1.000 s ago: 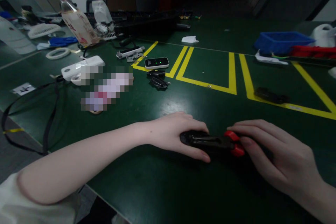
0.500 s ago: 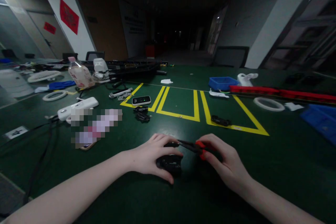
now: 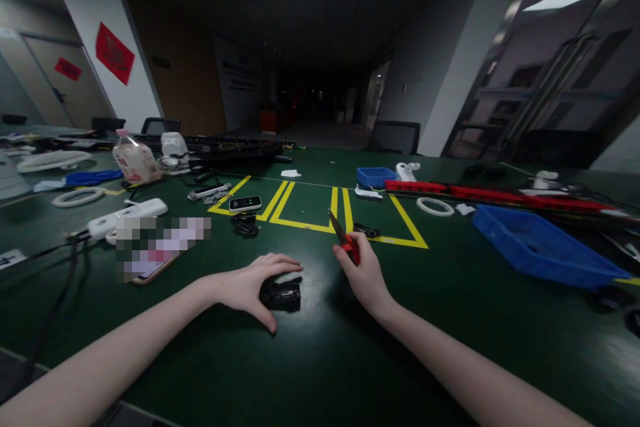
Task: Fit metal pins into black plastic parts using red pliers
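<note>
The left hand [image 3: 250, 285] is spread, thumb and fingers either side of the black part [image 3: 286, 293], contact unclear; the part lies toward the counter's [image 3: 320, 353] near edge, long axis left to right. Farther from it, the right hand [image 3: 369, 280] pinches the red-handled tool [image 3: 341, 229], tip toward the far edge.

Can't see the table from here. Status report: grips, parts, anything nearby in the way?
Left grip open around black part; contact unclear. Right grip closed on red-handled tool. Possible obstacle: second black part just beyond right grip.
</note>
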### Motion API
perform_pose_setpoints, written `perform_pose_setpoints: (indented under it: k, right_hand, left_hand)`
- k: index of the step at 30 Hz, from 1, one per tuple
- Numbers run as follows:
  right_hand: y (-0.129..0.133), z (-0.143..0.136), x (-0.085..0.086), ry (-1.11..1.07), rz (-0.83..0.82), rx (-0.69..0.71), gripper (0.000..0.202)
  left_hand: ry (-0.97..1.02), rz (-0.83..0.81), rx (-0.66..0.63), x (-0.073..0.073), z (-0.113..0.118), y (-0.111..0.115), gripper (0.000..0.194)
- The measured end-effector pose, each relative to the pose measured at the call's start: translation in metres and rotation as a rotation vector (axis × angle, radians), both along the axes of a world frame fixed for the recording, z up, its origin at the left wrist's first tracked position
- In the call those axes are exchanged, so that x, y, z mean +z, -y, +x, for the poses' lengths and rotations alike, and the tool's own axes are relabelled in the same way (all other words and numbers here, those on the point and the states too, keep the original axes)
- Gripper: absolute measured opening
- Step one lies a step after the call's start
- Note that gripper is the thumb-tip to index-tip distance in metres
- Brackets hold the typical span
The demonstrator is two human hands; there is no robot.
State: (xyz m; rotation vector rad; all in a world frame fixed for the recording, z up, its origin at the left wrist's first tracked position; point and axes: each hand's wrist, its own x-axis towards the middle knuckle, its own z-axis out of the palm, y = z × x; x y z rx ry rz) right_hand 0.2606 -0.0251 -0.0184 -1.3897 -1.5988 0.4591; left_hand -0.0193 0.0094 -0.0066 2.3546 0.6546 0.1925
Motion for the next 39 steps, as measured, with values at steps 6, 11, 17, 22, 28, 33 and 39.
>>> perform_pose_setpoints:
  k: [6, 11, 17, 22, 28, 33, 39]
  right_hand:
    - [-0.007, 0.005, -0.002, -0.143, -0.025, -0.062, 0.039]
    - [-0.011, 0.012, -0.007, -0.195, 0.005, -0.074, 0.038]
    - [-0.009, 0.017, -0.008, -0.142, 0.081, -0.061, 0.036]
    - [0.002, 0.014, 0.001, -0.02, 0.153, -0.039, 0.031]
    - [0.011, 0.008, 0.014, 0.074, 0.148, 0.023, 0.032]
    - [0.017, 0.005, 0.02, 0.101, 0.069, 0.156, 0.03]
    - [0.001, 0.013, 0.007, -0.05, -0.127, 0.227, 0.036]
  left_hand:
    - [-0.005, -0.038, 0.024, 0.003, -0.001, -0.002, 0.107]
    - [-0.006, -0.066, 0.018, 0.009, -0.002, -0.001, 0.099]
    - [0.008, -0.066, 0.051, 0.019, -0.01, -0.001, 0.072]
    - [-0.004, -0.063, 0.04, 0.02, -0.014, -0.003, 0.045]
    - [-0.007, -0.03, 0.023, 0.02, -0.017, -0.004, 0.042]
    - [-0.006, 0.034, 0.006, 0.018, -0.018, -0.004, 0.045]
    - [-0.011, 0.115, -0.009, 0.013, -0.015, -0.004, 0.047]
